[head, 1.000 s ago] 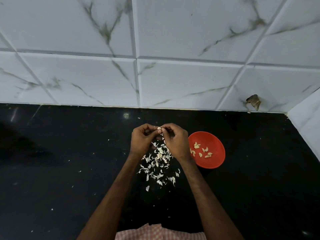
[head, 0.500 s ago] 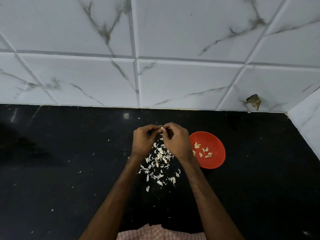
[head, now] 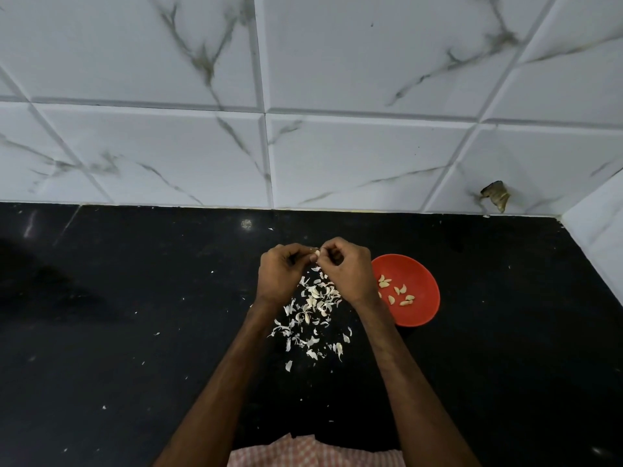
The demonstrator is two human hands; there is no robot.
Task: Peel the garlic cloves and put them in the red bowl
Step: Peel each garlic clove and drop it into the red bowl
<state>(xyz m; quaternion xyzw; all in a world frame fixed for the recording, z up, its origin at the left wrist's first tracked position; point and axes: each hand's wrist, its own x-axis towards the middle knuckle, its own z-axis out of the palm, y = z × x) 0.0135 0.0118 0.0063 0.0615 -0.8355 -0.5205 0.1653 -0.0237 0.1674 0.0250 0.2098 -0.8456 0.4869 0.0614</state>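
Both hands meet above the black countertop (head: 135,332). My left hand (head: 281,274) and my right hand (head: 345,271) pinch one small pale garlic clove (head: 316,253) between their fingertips. Most of the clove is hidden by the fingers. Below the hands lies a heap of white garlic skins and cloves (head: 313,308). Just right of my right wrist stands the red bowl (head: 421,294), holding several peeled cloves (head: 399,291).
A white marble-patterned tiled wall (head: 337,129) rises behind the counter and turns a corner at the far right. A chipped spot (head: 495,197) marks the tile near that corner. Small skin flecks are scattered over the counter.
The hands have stayed together on the clove, with only slight finger movement. The bowl and the heap of skins have not moved.
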